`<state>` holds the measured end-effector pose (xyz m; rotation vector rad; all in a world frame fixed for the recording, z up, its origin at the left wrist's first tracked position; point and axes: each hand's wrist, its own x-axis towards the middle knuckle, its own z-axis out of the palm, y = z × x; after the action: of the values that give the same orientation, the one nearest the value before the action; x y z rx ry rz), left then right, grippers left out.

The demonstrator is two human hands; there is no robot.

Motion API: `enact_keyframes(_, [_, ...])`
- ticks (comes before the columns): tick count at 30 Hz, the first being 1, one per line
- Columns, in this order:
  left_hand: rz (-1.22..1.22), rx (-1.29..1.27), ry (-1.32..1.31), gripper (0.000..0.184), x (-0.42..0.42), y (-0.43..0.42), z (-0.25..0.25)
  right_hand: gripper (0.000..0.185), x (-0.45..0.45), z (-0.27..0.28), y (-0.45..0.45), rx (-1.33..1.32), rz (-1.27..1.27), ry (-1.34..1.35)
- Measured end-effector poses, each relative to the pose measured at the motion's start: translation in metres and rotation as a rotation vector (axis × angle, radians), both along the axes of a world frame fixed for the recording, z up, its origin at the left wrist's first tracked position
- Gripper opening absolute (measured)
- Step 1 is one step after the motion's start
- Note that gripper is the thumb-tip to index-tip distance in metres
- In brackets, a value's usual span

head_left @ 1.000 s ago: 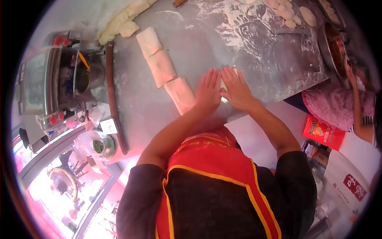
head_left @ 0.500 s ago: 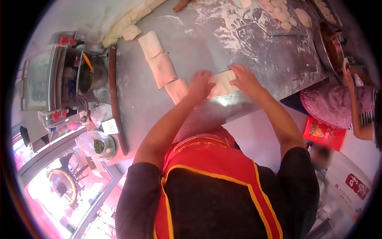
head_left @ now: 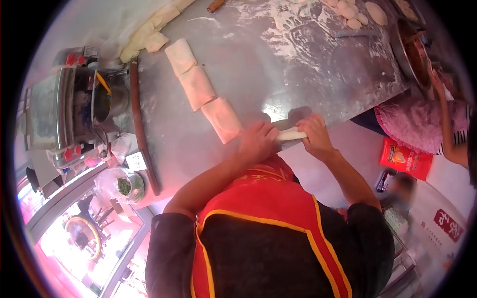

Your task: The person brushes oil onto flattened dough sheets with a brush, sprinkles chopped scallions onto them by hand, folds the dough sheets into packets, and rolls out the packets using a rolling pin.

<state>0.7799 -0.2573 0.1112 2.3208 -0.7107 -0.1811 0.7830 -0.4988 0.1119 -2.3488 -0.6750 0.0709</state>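
Observation:
A pale piece of dough, narrow like a roll or a folded strip from this side, is held at the front edge of the metal table. My left hand is closed over its left end. Its right end sits between the thumb and fingers of my right hand. Beside my left hand lies a flat, folded dough rectangle. Two more rectangles, a middle one and a far one, continue that row away from me.
A long wooden rod lies along the table's left side, beside a metal pot. More dough lies at the back left. Flour covers the back right, near dough balls. Another person's arm reaches to a bowl.
Both hands have drawn the dough toward me to the table's edge. It lay flat and wide before; now it looks narrow. The nearest rectangle shows more fully.

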Motion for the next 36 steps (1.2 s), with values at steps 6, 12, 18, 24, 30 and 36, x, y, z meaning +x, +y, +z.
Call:
enact_keyframes(6, [0.143,-0.201,0.666,0.029,0.042,0.003,0.014,0.027,0.025,0.017,0.001,0.084,-0.218,0.465])
enact_keyframes(12, [0.093,-0.015,0.472,0.034,0.1,0.01,-0.006,0.026,0.026,-0.009,0.018,0.611,-0.467,0.787])
enact_keyframes(18, [0.102,0.181,-0.095,0.056,0.022,-0.02,-0.033,0.033,0.01,-0.026,0.03,0.513,-0.677,0.835])
enact_keyframes(24, [0.067,0.187,-0.053,0.071,0.003,-0.042,-0.047,0.033,-0.005,-0.028,0.024,0.456,-0.684,0.714])
enact_keyframes(30, [-0.047,0.064,-0.006,0.069,-0.016,-0.074,-0.04,0.034,-0.027,0.004,-0.009,0.519,-0.834,0.908])
enact_keyframes(36, [0.166,-0.424,0.83,0.051,0.01,-0.088,-0.045,0.029,-0.002,0.047,-0.018,0.581,-0.714,0.868])
